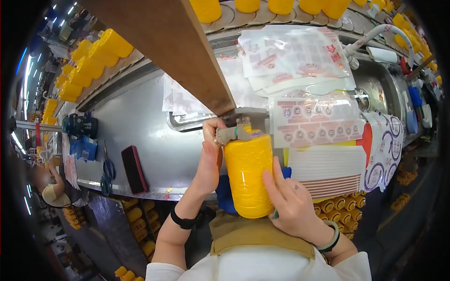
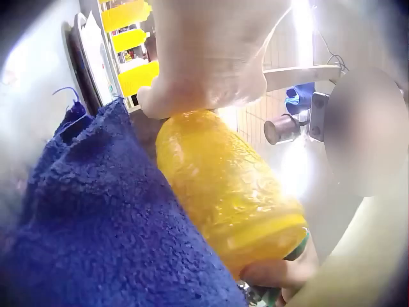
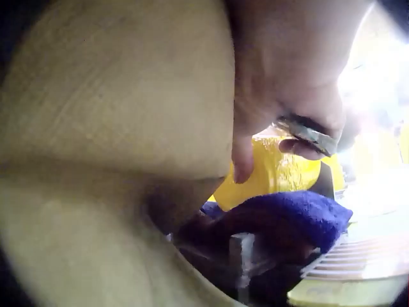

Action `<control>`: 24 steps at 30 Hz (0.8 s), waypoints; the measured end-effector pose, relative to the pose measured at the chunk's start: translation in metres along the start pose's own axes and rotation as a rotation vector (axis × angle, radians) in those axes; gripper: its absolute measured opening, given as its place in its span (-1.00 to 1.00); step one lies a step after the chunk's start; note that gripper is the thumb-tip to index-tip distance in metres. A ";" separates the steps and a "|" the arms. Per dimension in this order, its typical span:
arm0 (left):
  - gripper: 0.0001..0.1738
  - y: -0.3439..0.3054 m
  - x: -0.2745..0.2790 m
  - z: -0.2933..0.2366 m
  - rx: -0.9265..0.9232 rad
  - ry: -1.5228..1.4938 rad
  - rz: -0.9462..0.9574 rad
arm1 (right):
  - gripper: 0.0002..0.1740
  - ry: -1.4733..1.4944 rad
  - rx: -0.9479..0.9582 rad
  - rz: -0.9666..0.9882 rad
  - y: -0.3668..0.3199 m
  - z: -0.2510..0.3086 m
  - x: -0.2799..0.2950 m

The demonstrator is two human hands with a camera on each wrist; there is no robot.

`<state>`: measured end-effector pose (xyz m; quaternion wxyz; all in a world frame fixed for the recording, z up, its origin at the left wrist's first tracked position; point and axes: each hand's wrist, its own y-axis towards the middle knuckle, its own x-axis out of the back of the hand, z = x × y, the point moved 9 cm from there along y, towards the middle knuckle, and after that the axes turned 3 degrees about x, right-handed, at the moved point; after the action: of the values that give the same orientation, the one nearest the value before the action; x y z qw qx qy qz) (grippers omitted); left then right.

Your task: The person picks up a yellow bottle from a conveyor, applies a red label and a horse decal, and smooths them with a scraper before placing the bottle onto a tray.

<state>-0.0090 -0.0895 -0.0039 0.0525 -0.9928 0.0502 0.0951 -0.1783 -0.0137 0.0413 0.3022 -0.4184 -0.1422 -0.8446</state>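
Observation:
A yellow jar (image 1: 248, 175) in wrinkled, glossy film leans toward me in front of my body. My left hand (image 1: 208, 161) grips it near the top, fingers bent; a grey cloth finger cover (image 1: 226, 136) crosses there. My right hand (image 1: 295, 206) lies along the jar's right side with two digits stretched against the film. Its lower fingers curl round a slim green tool (image 2: 297, 248), mostly hidden; in the right wrist view a flat metallic strip (image 3: 307, 134) shows between the fingers. A blue towel (image 2: 115, 217) lies beneath the jar.
A wooden post (image 1: 173, 47) slants down just beyond the jar. Printed label sheets (image 1: 318, 119) cover the counter at right, before a sink (image 1: 391, 79). A phone (image 1: 134, 169) and scissors (image 1: 108, 171) lie left. Yellow jars (image 1: 91, 65) line a conveyor behind.

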 end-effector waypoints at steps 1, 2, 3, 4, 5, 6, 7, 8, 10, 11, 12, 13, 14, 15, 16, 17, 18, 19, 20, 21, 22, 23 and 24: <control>-0.13 -0.002 0.000 0.000 0.002 -0.012 0.004 | 0.17 -0.016 0.080 -0.047 -0.002 0.010 0.005; -0.12 -0.002 0.000 -0.002 -0.004 -0.023 0.011 | 0.13 -0.037 0.162 -0.100 -0.003 0.019 0.009; -0.12 0.008 0.001 0.003 -0.036 -0.022 0.018 | 0.13 -0.061 0.177 -0.117 0.002 0.007 0.003; -0.10 0.005 0.004 0.004 -0.042 0.042 0.017 | 0.14 -0.003 0.104 -0.181 0.003 -0.004 0.000; -0.05 0.004 0.006 0.006 -0.056 0.097 0.017 | 0.15 0.044 0.031 -0.244 0.003 -0.015 0.001; -0.05 0.004 0.010 0.006 -0.057 0.094 0.018 | 0.15 0.040 0.031 -0.243 0.002 -0.015 0.001; -0.06 0.006 0.020 0.004 -0.083 0.026 -0.007 | 0.18 0.056 0.025 -0.219 0.004 -0.018 -0.001; -0.08 0.006 0.025 0.003 -0.101 -0.046 -0.034 | 0.21 0.075 0.015 -0.189 0.005 -0.020 -0.003; -0.09 -0.001 0.015 0.010 -0.046 -0.032 0.002 | 0.21 0.091 0.004 -0.165 0.006 -0.019 -0.007; -0.09 -0.004 0.007 0.017 0.012 -0.024 0.037 | 0.21 0.104 -0.010 -0.139 0.006 -0.019 -0.010; -0.12 -0.004 0.005 0.012 0.024 -0.076 -0.016 | 0.21 0.104 -0.009 -0.136 0.005 -0.016 -0.009; -0.12 -0.005 0.003 0.008 0.023 -0.079 -0.019 | 0.20 0.090 -0.023 -0.091 0.004 -0.013 -0.010; -0.21 -0.004 0.000 0.005 0.009 -0.097 -0.011 | 0.20 0.072 -0.034 -0.047 0.003 -0.012 -0.009; -0.29 -0.002 -0.001 0.003 -0.004 -0.113 -0.005 | 0.20 0.068 -0.028 -0.044 0.003 -0.008 -0.003; -0.29 0.000 0.001 0.004 -0.006 -0.114 -0.012 | 0.19 -0.017 0.069 -0.082 0.001 0.005 0.006; -0.29 0.001 0.001 0.005 -0.021 -0.114 0.010 | 0.18 -0.100 0.165 -0.119 -0.001 0.016 0.011; -0.29 0.000 0.001 0.006 -0.032 -0.109 0.034 | 0.18 -0.094 0.167 -0.115 -0.002 0.015 0.007; -0.29 -0.001 0.002 0.006 -0.030 -0.107 0.032 | 0.16 -0.023 0.114 -0.162 -0.004 0.007 0.006; -0.30 -0.001 0.002 0.006 -0.035 -0.096 0.028 | 0.15 0.042 0.062 -0.210 -0.004 -0.001 0.007; -0.31 0.000 0.003 0.006 -0.042 -0.085 0.025 | 0.15 0.038 0.065 -0.212 -0.003 -0.002 0.005; -0.33 0.000 0.004 0.006 -0.045 -0.081 0.018 | 0.14 0.051 -0.009 -0.146 0.001 -0.009 -0.003; -0.33 0.002 0.002 0.003 -0.054 -0.083 0.019 | 0.13 0.062 -0.080 -0.082 0.004 -0.016 -0.009; -0.33 0.002 0.002 0.001 -0.059 -0.076 -0.001 | 0.13 0.058 -0.075 -0.081 0.005 -0.013 -0.005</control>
<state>-0.0078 -0.0918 -0.0051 0.0252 -0.9896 0.0451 0.1344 -0.1813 -0.0221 0.0296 0.2560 -0.3989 -0.1184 -0.8726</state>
